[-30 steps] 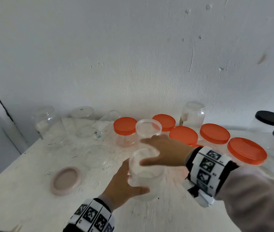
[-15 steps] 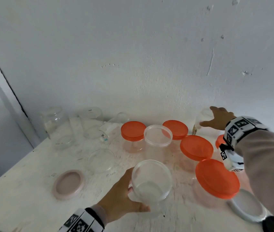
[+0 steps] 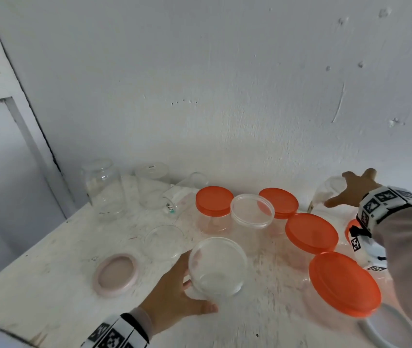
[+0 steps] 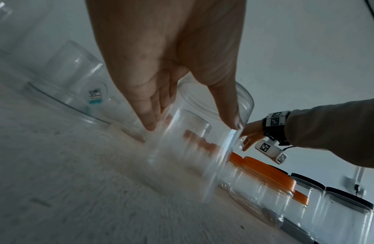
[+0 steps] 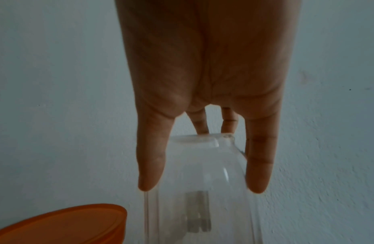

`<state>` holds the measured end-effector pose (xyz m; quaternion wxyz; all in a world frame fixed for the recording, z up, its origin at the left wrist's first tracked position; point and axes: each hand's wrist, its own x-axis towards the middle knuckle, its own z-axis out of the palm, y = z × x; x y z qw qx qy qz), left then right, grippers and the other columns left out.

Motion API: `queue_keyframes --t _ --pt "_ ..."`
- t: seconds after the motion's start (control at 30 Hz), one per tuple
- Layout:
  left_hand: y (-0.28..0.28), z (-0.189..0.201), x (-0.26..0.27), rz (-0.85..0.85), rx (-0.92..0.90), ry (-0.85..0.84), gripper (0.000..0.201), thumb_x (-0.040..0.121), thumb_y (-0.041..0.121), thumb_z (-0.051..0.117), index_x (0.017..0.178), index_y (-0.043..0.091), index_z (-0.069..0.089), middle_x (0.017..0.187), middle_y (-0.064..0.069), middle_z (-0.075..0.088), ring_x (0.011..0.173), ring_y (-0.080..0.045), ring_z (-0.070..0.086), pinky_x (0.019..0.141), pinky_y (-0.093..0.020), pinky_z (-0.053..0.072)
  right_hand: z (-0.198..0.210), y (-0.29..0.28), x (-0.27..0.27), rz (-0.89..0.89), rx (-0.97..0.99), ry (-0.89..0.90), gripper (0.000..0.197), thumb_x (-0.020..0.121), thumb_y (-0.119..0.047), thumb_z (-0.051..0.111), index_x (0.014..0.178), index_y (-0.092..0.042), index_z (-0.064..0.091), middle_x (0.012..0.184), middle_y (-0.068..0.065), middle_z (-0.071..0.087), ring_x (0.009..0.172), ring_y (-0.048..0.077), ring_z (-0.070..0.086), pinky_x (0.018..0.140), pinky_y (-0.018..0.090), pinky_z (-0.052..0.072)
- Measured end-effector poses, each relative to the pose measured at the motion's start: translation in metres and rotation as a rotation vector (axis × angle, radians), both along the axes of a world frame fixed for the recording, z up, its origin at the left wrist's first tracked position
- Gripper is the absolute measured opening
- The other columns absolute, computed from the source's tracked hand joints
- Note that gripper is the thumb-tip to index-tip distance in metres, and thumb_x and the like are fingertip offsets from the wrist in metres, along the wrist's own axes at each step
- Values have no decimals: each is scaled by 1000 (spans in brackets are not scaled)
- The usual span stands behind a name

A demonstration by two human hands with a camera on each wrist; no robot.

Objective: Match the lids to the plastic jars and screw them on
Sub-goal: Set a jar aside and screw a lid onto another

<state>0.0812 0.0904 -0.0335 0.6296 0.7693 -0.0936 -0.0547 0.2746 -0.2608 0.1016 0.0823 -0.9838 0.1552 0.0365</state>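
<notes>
An open clear plastic jar (image 3: 217, 267) stands on the white table (image 3: 49, 267) near the front. My left hand (image 3: 174, 292) grips its side, thumb in front and fingers behind; the left wrist view shows the jar (image 4: 188, 156) between thumb and fingers. My right hand (image 3: 355, 189) reaches to the back right and holds the top of a clear jar (image 3: 325, 197) by the wall. In the right wrist view that jar (image 5: 202, 173) sits between my spread fingers (image 5: 149, 173). A pink lid (image 3: 116, 274) and a clear lid (image 3: 164, 237) lie left of the held jar.
Several orange-lidded jars (image 3: 311, 232) crowd the middle and right, with a clear-topped one (image 3: 252, 213) among them. Empty clear jars (image 3: 103, 189) stand at the back left and one lies on its side (image 3: 187, 192). A white lid (image 3: 385, 330) lies front right. Black-lidded jars (image 4: 349, 206) stand far right.
My right hand left the space above the open jar and went to the clear jar at the back right, where it stays. The left hand keeps hold of the open jar.
</notes>
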Motion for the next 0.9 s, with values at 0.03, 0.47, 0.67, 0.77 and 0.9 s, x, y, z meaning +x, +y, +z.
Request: queue_keyframes --t 0.03,0.47,0.67,0.77,0.9 --pt "4 0 -1 16 -2 -4 96 51 41 91 128 48 34 126 39 44 120 20 37 91 -6 41 0 0 -3 -3 17 -5 96 69 -37 84 143 -11 29 135 20 21 118 46 45 99 51 42" --pt "52 17 19 279 56 -48 97 47 35 87 130 31 37 131 14 46 122 -4 44 94 -16 40 4 -26 -70 -64 341 -468 96 67 -22 87 140 -11 26 137 25 33 121 49 39 99 56 36" --pt "26 18 40 230 132 -16 109 42 42 90 134 26 33 135 7 42 123 -10 42 102 -31 40 9 -45 -113 -114 448 -607 94 66 -28 86 141 -21 30 133 20 26 113 47 45 97 54 44" --pt "8 20 49 216 157 -1 121 31 51 89 135 22 35 133 3 43 124 -16 43 107 -42 39 10 -57 -131 -132 572 -672 93 64 -30 87 139 -24 33 133 19 29 104 35 49 76 41 55" --pt "-9 22 56 239 237 -45 101 46 36 93 130 17 40 124 2 47 114 -16 47 97 -36 42 6 -74 -147 -157 685 -695 95 61 -44 85 138 -24 33 131 16 40 100 28 56 77 44 56"
